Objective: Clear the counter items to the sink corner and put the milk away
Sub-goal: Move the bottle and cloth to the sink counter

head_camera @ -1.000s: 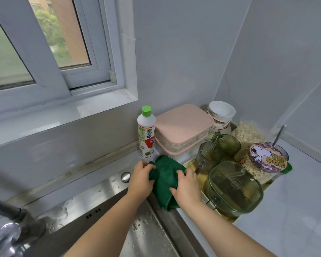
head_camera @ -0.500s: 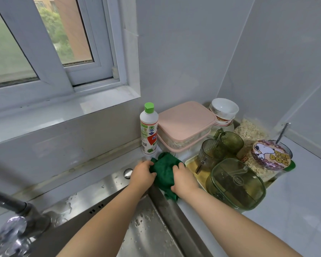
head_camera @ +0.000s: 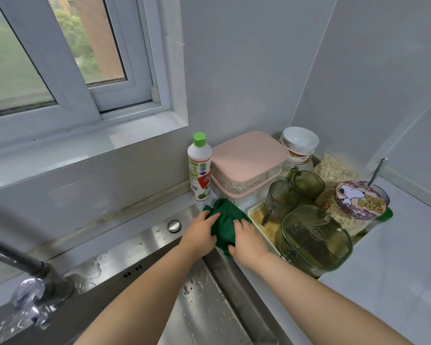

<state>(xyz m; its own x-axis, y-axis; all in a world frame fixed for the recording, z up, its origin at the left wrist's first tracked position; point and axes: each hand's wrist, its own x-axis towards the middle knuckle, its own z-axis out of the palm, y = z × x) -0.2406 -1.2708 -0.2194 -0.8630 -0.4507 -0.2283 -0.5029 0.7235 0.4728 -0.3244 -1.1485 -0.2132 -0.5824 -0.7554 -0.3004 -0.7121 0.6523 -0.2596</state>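
A crumpled green cloth (head_camera: 225, 220) lies on the rim between the steel sink (head_camera: 204, 307) and the white counter (head_camera: 396, 282). My left hand (head_camera: 200, 235) holds its left side and my right hand (head_camera: 248, 241) presses its right side. Just behind the cloth stands a white bottle with a green cap (head_camera: 199, 168). To the right a cream tray (head_camera: 255, 215) carries two green cups (head_camera: 281, 197) and a green lidded jug (head_camera: 314, 240). No milk is in view.
Pink stacked boxes (head_camera: 248, 160) and stacked bowls (head_camera: 299, 143) fill the wall corner. A bag of oats (head_camera: 334, 173) and a cartoon-dog lidded cup (head_camera: 360, 200) with a spoon stand at the right. The faucet (head_camera: 23, 267) reaches in from the left.
Both hands and the cloth have slid a little farther back toward the bottle. The cloth is bunched tighter between them. My view has tilted slightly.
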